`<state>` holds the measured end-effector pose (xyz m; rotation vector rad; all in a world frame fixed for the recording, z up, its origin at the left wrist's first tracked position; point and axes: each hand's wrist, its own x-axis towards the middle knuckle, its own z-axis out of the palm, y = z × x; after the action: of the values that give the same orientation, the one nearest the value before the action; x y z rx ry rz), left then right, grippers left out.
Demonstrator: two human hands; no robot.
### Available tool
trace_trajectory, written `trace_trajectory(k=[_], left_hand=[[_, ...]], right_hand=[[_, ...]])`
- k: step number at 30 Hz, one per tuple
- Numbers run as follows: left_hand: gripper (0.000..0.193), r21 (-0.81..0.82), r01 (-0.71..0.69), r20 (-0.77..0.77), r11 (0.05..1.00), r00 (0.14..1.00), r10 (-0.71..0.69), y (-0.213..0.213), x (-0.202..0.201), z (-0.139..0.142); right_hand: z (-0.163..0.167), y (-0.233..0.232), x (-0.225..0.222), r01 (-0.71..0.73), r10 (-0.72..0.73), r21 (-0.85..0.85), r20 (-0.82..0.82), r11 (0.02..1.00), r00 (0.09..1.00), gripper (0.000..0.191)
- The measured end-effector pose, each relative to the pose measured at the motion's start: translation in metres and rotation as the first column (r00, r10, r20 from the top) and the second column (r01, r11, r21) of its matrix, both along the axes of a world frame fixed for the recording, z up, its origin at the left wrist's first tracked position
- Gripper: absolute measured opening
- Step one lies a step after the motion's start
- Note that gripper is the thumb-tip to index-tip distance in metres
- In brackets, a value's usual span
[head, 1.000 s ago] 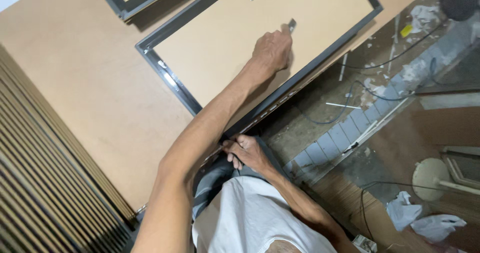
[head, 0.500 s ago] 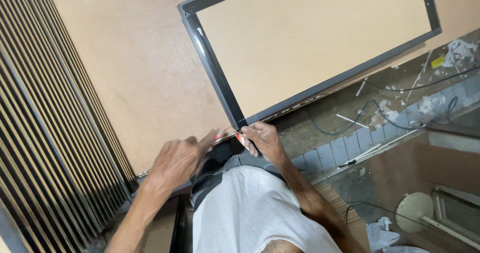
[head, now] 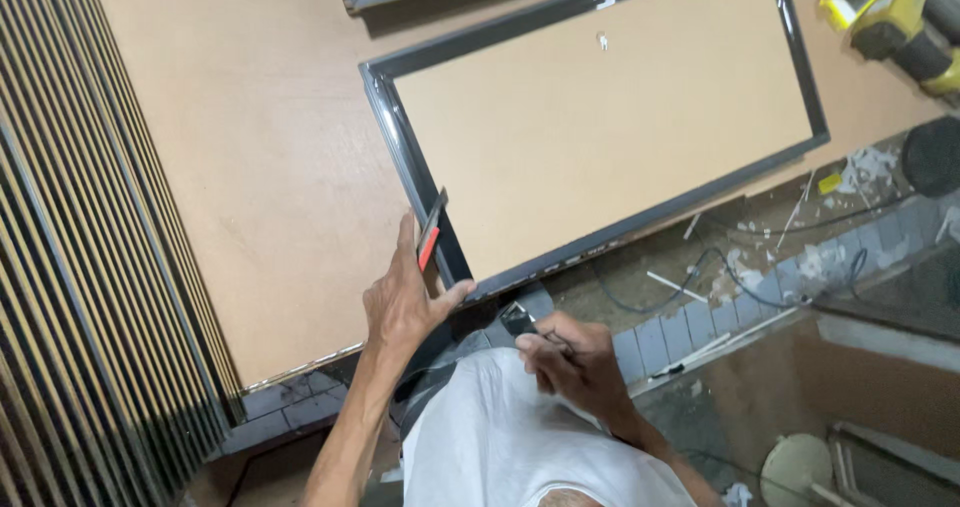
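left hand (head: 405, 307) pinching knife (head: 431, 232) on frame (head: 420, 182) corner, 7 o'clock | right hand (head: 570, 362) fisted round small dark thing (head: 517, 319)

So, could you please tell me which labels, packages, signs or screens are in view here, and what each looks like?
Yellow label: small rectangular scrap among the debris on the floor, right of the grey frame.
Yellow panel on the power tool: top right corner, on the yellow-and-black body, with dark print too small to make out.
No packages, signs or screens are visible.
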<state>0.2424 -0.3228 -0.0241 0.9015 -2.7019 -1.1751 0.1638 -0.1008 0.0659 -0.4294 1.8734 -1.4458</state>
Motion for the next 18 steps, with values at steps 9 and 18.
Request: trace_trajectory(k=[9,18], left_hand=[[0.059,0.007,-0.232,-0.28,0.973,0.933,0.224,0.07,-0.101,0.041],[0.032,-0.165,-0.427,-0.135,0.889,0.903,0.408,0.185,-0.284,0.026]], right_hand=[[-0.05,0.058,-0.175,-0.041,0.067,-0.107,0.249,0.993,0.966,0.014],[-0.046,0.133,-0.386,-0.447,0.453,-0.069,0.165,0.892,0.876,0.017]])
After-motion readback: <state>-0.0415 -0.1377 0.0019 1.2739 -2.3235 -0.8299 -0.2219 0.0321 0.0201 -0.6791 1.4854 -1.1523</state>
